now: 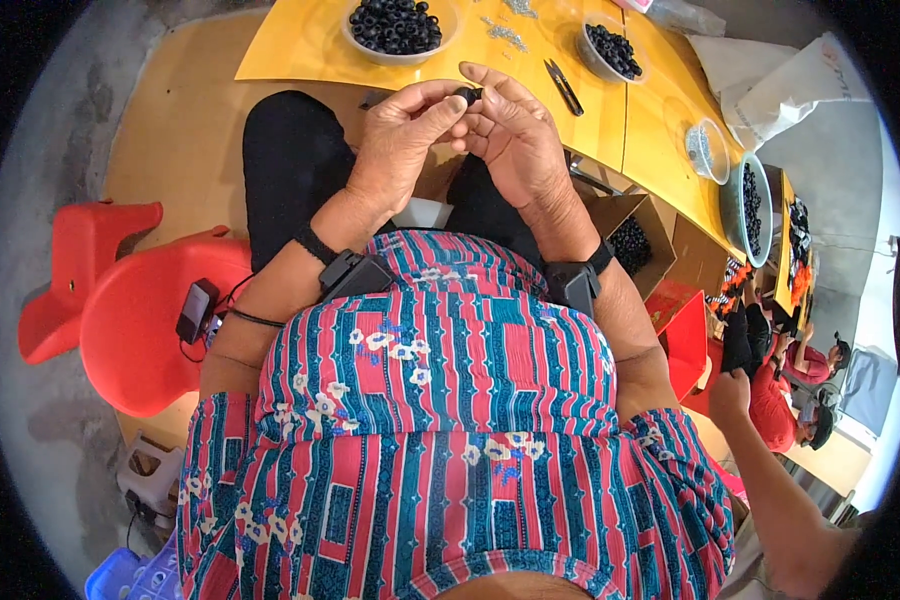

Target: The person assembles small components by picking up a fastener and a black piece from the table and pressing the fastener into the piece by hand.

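A small black part (468,96) sits between my fingertips, just off the near edge of the yellow table (490,64). My left hand (400,140) is closed in a pinch on it from the left. The fingers of my right hand (522,145) grip it from the other side, with the index finger raised. My fingers hide most of the part, so its full shape does not show. On the table beyond are a clear bowl (380,58) of black ring-like parts and small silver pieces (507,37). Black-handled snips (564,88) lie to the right.
Further right are a second bowl (592,62) of black parts, a small clear tub (718,165) and a pale green basin (738,215). A cardboard box (660,262) stands below the table. Red chairs (140,330) are at left. Another person's arm (770,480) reaches in at right.
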`<state>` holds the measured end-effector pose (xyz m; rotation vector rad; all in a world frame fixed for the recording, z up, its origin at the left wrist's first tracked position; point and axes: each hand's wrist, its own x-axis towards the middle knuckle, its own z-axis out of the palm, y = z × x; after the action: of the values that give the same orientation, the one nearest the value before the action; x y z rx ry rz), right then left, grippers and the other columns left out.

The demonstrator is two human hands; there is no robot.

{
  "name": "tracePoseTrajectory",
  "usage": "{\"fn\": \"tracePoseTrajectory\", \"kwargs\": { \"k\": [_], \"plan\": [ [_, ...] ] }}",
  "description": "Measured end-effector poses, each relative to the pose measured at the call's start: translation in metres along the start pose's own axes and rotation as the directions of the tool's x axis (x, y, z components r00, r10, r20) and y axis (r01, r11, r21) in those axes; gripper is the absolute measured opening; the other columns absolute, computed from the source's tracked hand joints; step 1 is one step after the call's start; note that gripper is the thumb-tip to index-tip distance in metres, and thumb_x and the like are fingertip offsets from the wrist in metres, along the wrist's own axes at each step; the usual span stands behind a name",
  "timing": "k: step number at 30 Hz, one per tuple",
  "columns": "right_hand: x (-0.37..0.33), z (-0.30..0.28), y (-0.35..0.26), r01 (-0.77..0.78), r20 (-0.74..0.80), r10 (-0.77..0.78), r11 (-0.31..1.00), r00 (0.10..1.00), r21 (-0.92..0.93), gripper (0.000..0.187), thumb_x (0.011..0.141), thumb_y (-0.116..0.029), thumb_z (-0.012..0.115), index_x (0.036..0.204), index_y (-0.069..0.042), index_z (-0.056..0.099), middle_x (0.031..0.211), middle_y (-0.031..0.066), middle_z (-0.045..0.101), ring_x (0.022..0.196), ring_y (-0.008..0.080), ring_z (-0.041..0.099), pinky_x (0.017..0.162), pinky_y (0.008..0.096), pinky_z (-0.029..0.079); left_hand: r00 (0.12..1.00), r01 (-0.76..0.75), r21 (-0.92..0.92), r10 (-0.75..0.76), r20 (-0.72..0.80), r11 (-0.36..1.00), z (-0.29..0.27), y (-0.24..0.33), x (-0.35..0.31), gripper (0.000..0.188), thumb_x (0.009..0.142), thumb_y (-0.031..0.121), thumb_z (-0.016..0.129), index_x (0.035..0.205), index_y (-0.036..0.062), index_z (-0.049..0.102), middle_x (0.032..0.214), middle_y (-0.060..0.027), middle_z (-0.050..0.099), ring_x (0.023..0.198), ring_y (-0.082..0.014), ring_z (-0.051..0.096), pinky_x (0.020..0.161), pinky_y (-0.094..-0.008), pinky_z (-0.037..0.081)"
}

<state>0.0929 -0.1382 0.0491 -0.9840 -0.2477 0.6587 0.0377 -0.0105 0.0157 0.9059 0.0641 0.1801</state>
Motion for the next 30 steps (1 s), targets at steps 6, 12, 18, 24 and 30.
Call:
{"fn": "tracePoseTrajectory", "kwargs": {
  "k": [6, 12, 18, 24, 30],
  "plan": [
    [0.001, 0.002, 0.003, 0.031, 0.008, -0.031, 0.999, 0.999, 0.022, 0.036, 0.089, -0.012, 0.052, 0.120, 0.004, 0.048, 0.094, 0.0092, 0.060, 0.072, 0.0145, 0.059, 0.064, 0.0272, 0.052, 0.998, -0.068, 0.079, 0.069, -0.012, 0.995, -0.001, -0.002, 0.003, 0.020, 0.086, 0.010, 0.060, 0.102, -0.0010, 0.060, 0.085, -0.0031, 0.061, 0.073, -0.0067, 0.055, 0.066, -0.0200, 0.048],
    [0.001, 0.000, 0.006, 0.084, -0.059, -0.086, 0.996, 0.994, -0.037, 0.034, 0.086, -0.010, 0.055, 0.117, 0.004, 0.051, 0.087, 0.0068, 0.062, 0.067, 0.0122, 0.058, 0.062, 0.0245, 0.051, 0.976, -0.218, 0.219, 0.218, 0.023, 0.951, -0.001, -0.003, 0.002, 0.022, 0.086, 0.009, 0.058, 0.105, -0.0014, 0.059, 0.086, -0.0029, 0.061, 0.075, -0.0065, 0.056, 0.069, -0.0203, 0.048],
    [-0.001, 0.003, 0.002, 0.236, -0.021, -0.261, 0.903, 0.965, -0.360, 0.034, 0.080, -0.003, 0.061, 0.112, 0.004, 0.054, 0.084, 0.0073, 0.063, 0.066, 0.0097, 0.058, 0.060, 0.0226, 0.051, 0.986, -0.119, 0.226, 0.087, 0.145, 0.967, -0.004, 0.001, -0.001, 0.038, 0.090, 0.025, 0.054, 0.117, -0.0009, 0.052, 0.095, -0.0039, 0.060, 0.081, -0.0071, 0.055, 0.073, -0.0205, 0.046],
    [-0.004, 0.004, 0.007, 0.404, 0.096, -0.413, 0.771, 0.906, -0.493, 0.032, 0.076, 0.003, 0.063, 0.108, 0.003, 0.057, 0.086, 0.0077, 0.063, 0.068, 0.0102, 0.060, 0.060, 0.0216, 0.051, 0.963, -0.136, 0.343, 0.043, 0.266, 0.929, -0.004, 0.008, -0.004, 0.043, 0.092, 0.028, 0.050, 0.123, -0.0014, 0.045, 0.097, -0.0047, 0.058, 0.081, -0.0054, 0.053, 0.064, -0.0189, 0.046],
    [-0.009, 0.005, 0.002, 0.439, 0.149, -0.482, 0.573, 0.863, -0.692, 0.022, 0.073, 0.000, 0.064, 0.095, -0.001, 0.064, 0.082, 0.0062, 0.063, 0.067, 0.0097, 0.059, 0.060, 0.0212, 0.049, 0.959, -0.206, 0.405, 0.101, 0.266, 0.891, 0.004, 0.009, -0.009, 0.037, 0.093, 0.026, 0.045, 0.119, -0.0010, 0.047, 0.093, -0.0030, 0.057, 0.073, -0.0041, 0.049, 0.061, -0.0183, 0.043]
  ]
}}
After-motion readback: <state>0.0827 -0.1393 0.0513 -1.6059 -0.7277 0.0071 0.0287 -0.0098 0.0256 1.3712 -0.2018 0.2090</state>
